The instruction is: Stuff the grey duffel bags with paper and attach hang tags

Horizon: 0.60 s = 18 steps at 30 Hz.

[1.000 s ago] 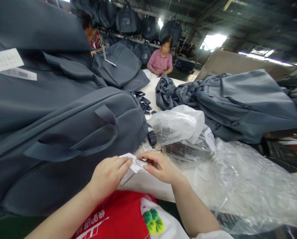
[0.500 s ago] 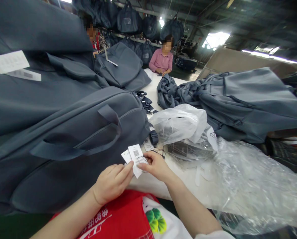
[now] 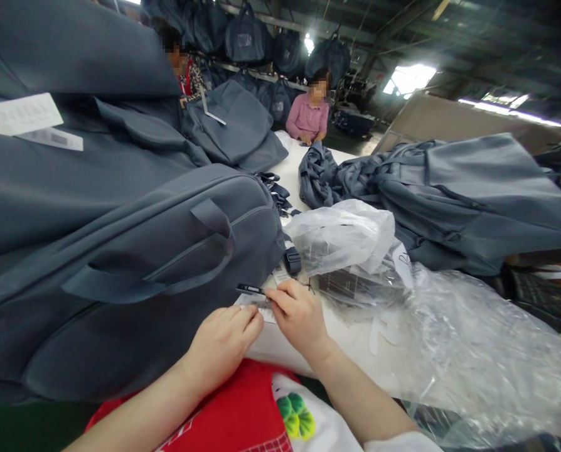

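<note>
My left hand (image 3: 221, 345) and my right hand (image 3: 299, 314) meet at the near edge of the white table (image 3: 356, 342), both pinched on a small white paper tag (image 3: 256, 304) with a thin black loop. A slim black strip (image 3: 251, 289) sticks out just above the tag, next to the big grey bag (image 3: 120, 263) lying on its side at my left. The bag's black buckle (image 3: 292, 260) hangs just beyond my fingers.
Crumpled clear plastic bags (image 3: 341, 235) and a wide plastic sheet (image 3: 473, 351) cover the table to the right. More grey bags (image 3: 450, 194) are piled behind. Two other people (image 3: 311, 113) sit at the far end. White labels (image 3: 24, 116) lie on the upper left bag.
The tag was held up on edge half a second ago; now it lies lower and flatter between my fingers. Both hands have shifted slightly right and closer together.
</note>
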Each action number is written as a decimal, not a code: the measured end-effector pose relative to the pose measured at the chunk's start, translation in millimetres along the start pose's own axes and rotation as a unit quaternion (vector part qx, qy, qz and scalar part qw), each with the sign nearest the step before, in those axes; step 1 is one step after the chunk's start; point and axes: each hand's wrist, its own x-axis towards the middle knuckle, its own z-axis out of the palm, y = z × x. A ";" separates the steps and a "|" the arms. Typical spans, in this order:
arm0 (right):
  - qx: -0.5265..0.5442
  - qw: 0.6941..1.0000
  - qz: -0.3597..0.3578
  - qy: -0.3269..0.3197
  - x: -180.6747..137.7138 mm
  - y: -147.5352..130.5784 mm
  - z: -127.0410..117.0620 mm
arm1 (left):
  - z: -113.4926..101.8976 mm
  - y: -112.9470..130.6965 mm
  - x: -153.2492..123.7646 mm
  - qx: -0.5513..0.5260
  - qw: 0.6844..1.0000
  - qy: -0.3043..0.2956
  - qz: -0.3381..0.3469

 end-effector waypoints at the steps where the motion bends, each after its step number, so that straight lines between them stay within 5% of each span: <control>1: 0.005 1.000 -0.003 -0.026 0.2 -1.7 -1.9 | -2.6 0.2 0.7 -0.001 1.000 0.003 -0.015; 4: 0.081 0.990 -0.005 -0.116 2.2 -3.2 -9.8 | -7.2 -1.2 1.7 0.003 0.997 -0.006 -0.071; 7: 0.172 0.975 -0.004 -0.140 3.8 -2.0 -17.2 | -4.6 -5.7 0.4 -0.044 0.993 -0.052 -0.093; 11: 0.221 0.967 0.004 -0.127 3.5 -0.1 -17.5 | 3.3 -15.1 -3.0 -0.140 0.974 -0.063 -0.165; 18: 0.159 0.987 0.018 -0.027 6.4 -1.9 5.8 | 1.1 -22.7 5.5 -0.217 0.919 -0.138 -0.299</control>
